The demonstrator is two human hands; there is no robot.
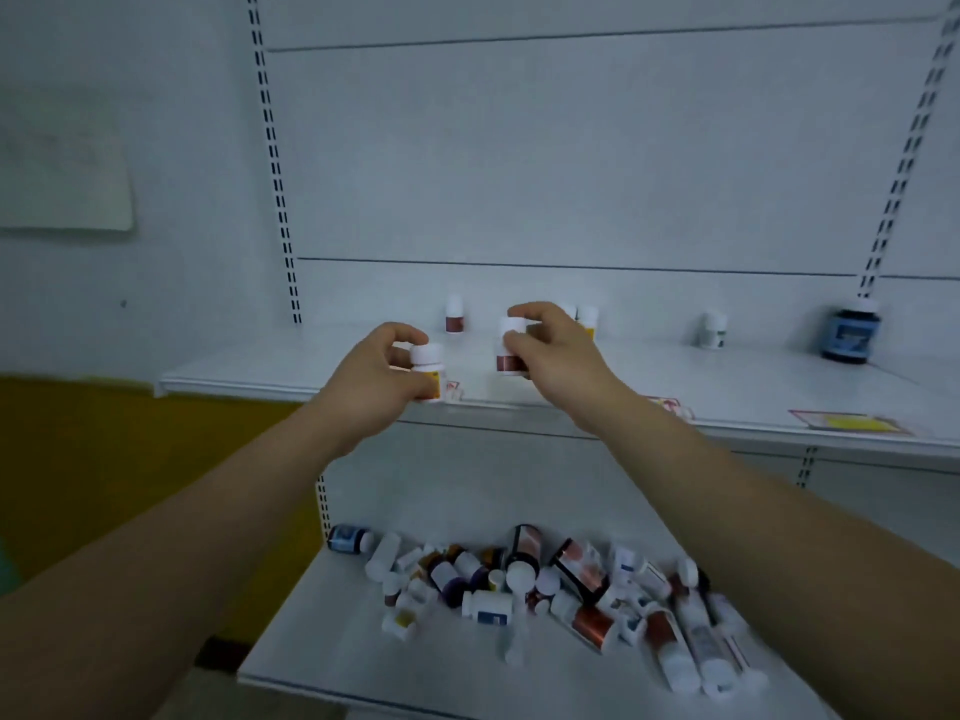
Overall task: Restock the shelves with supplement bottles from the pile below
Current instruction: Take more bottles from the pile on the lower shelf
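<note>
White metal shelving fills most of the view, with slotted uprights either side and a bare back panel. The upper shelf (597, 379) is barely stocked: a few small bottles stand upright along the far edge, a red-labelled one (454, 315), a yellow-labelled one (588, 320) just right of the hands, a white one (712, 330) further right, and a bigger dark blue bottle (852, 332) near the right upright. Looks like they're being lined up at the back, labels out.

Lower shelf (322, 641) holds the pile (561, 589), a jumble of bottles lying on their sides, mostly toward the right. Plenty left, so I'd say this job is early on.

Both arms reach up to the near edge of the upper shelf. Left hand (382, 379) has its fingers curled round a small white bottle with a yellow label (428, 371), held upright just over the near lip. Right hand (545, 350) pinches a white-capped bottle with a brownish-red label (509, 350) from the side, also upright and a bit further in. Can't tell if either base is touching the shelf. Holding them upright makes sense if they're about to be set down.

Couple of price tags (847, 422) sit on the shelf's near lip.
</note>
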